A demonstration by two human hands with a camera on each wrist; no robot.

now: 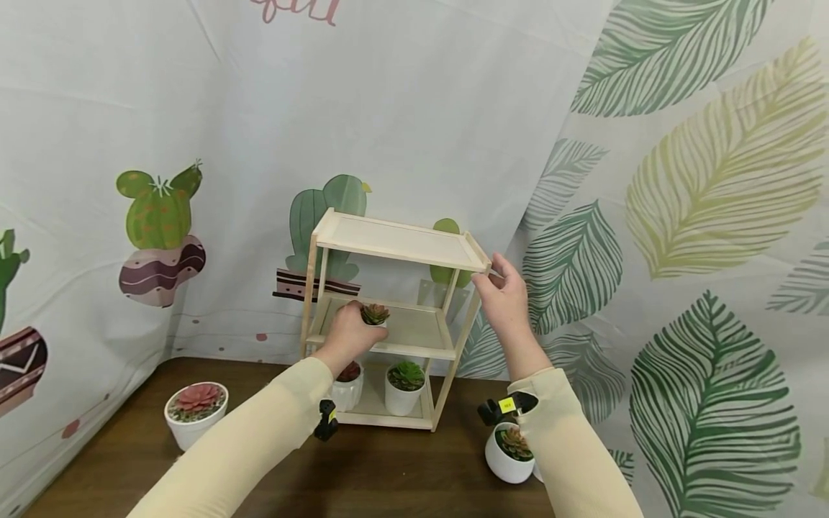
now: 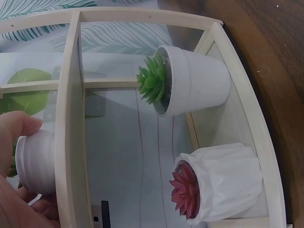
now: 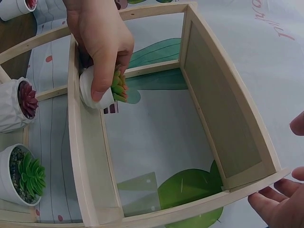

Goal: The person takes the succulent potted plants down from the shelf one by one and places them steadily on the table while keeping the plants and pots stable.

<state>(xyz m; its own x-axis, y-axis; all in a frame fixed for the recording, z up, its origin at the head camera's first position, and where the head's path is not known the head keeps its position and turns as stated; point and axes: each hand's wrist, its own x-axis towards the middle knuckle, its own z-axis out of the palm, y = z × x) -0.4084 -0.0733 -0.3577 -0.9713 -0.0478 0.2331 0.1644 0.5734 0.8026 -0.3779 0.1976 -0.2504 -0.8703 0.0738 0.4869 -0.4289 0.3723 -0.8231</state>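
Note:
My left hand holds a small white pot with an orange-green succulent at the middle tier of a light wooden shelf rack. In the left wrist view, its thumb and fingers curl round the white pot, which is close to the tier board. My right hand grips the rack's upper right front corner by the fingertips. On the bottom tier stand a ribbed white pot with a dark red succulent and a smooth white pot with a green succulent.
A white bowl-shaped pot with a pink succulent stands left on the dark wooden table. At the right, a round white pot with a reddish-green succulent sits beside the right sleeve, partly covering another white item. A printed cloth hangs behind.

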